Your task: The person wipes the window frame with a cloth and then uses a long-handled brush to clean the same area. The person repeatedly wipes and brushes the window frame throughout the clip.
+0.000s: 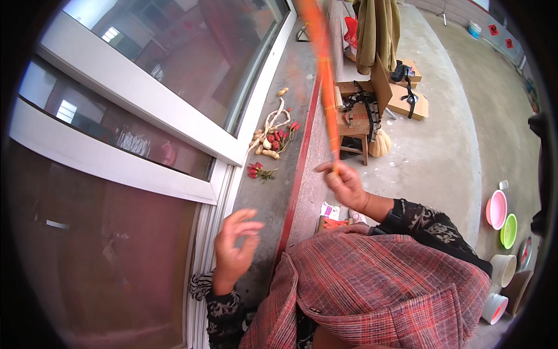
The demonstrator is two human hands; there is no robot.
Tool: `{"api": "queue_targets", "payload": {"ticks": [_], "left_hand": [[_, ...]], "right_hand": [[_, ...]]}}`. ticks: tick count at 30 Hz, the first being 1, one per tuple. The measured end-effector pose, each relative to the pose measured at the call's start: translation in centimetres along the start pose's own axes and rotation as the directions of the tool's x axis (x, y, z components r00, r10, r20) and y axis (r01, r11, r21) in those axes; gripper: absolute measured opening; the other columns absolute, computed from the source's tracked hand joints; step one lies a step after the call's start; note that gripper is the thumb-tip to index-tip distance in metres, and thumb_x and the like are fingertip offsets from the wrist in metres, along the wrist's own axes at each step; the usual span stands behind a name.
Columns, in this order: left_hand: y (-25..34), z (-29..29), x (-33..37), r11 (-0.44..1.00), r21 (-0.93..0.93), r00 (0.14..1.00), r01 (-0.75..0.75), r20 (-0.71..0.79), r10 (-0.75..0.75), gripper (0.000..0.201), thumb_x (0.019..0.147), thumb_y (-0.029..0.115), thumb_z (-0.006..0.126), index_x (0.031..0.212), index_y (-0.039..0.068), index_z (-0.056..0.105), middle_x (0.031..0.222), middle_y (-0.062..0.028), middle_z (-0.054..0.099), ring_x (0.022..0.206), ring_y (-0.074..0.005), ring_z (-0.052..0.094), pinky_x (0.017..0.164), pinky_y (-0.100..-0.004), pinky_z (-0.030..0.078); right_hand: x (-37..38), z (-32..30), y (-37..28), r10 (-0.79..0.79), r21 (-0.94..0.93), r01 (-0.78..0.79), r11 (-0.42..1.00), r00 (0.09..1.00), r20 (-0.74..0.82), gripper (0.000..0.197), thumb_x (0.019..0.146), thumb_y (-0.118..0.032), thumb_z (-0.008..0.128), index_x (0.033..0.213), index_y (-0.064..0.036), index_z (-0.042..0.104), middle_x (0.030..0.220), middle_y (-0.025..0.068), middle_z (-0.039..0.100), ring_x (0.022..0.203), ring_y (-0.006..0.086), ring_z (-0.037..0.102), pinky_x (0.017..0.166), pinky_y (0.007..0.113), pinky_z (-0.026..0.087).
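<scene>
My right hand is closed around the lower end of a long, thin orange strip or stick. It rises past the top of the picture, blurred and wider at its upper part, so I cannot make out its exact kind. My left hand is raised over the grey window ledge, its fingers apart and slightly curled, with nothing visible in it. Beyond that hand, a small bunch of red chilli-like pods lies on the ledge. Farther along are a pile of peanut-shaped pieces, a pale cord and more red pods.
A white-framed window borders the ledge on the left. Down on the right stand a small wooden stool, a pale pumpkin and open cardboard boxes. Pink and green basins sit at the far right with white buckets.
</scene>
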State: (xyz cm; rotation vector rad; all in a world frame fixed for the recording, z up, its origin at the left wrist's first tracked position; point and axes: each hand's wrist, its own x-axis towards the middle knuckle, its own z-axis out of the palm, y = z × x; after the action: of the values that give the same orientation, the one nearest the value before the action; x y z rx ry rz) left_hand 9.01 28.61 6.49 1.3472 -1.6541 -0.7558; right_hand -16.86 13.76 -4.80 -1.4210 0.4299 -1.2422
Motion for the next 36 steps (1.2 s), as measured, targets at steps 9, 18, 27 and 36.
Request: {"api": "queue_targets", "payload": {"ticks": [9, 18, 27, 36], "left_hand": [[-7.2, -7.8, -16.9, 0.802, 0.206, 0.589, 0.561, -0.78, -0.211, 0.029, 0.088, -0.002, 0.055, 0.116, -0.004, 0.054, 0.112, -0.0151, 0.062, 0.101, -0.0222, 0.06, 0.091, -0.0327, 0.046], [-10.8, -7.2, -25.5, 0.451, 0.441, 0.525, 0.776, -0.847, -0.076, 0.045, 0.08, 0.007, 0.061, 0.122, -0.006, 0.05, 0.12, -0.0224, 0.052, 0.116, -0.0372, 0.049, 0.102, -0.0435, 0.037], [-13.3, -4.2, -25.7, 0.482, 0.407, 0.536, 0.776, -0.829, -0.163, 0.056, 0.08, 0.02, 0.061, 0.127, -0.007, 0.045, 0.127, -0.0267, 0.046, 0.12, -0.0438, 0.042, 0.103, -0.0486, 0.034], [-11.0, -3.8, -22.1, 0.137, 0.457, 0.474, 0.879, -0.804, -0.358, 0.064, 0.07, 0.004, 0.066, 0.127, -0.008, 0.038, 0.124, -0.0323, 0.044, 0.118, -0.0492, 0.041, 0.099, -0.0524, 0.035]], "right_hand": [[-9.3, -13.6, 7.4, 0.301, -0.085, -0.475, 0.876, 0.674, -0.675, 0.024, 0.101, -0.022, 0.048, 0.099, -0.0023, 0.061, 0.064, -0.0052, 0.045, 0.058, 0.0037, 0.042, 0.053, 0.02, 0.035], [-15.2, -19.4, 15.3, 0.237, -0.458, -0.695, 0.555, 0.659, -0.714, 0.032, 0.096, -0.028, 0.055, 0.086, 0.0004, 0.063, 0.066, 0.0095, 0.059, 0.064, 0.0168, 0.055, 0.064, 0.034, 0.046], [-10.9, -22.5, 21.7, 0.342, -0.326, -0.85, 0.413, 0.477, -0.81, 0.04, 0.091, -0.037, 0.054, 0.078, -0.0011, 0.067, 0.073, 0.0188, 0.066, 0.073, 0.0328, 0.066, 0.07, 0.043, 0.049], [-5.0, -23.5, 28.6, 0.435, -0.183, -0.907, 0.378, 0.349, -0.83, 0.04, 0.088, -0.036, 0.056, 0.08, 0.0006, 0.068, 0.076, 0.022, 0.067, 0.078, 0.0379, 0.066, 0.073, 0.045, 0.049]]}}
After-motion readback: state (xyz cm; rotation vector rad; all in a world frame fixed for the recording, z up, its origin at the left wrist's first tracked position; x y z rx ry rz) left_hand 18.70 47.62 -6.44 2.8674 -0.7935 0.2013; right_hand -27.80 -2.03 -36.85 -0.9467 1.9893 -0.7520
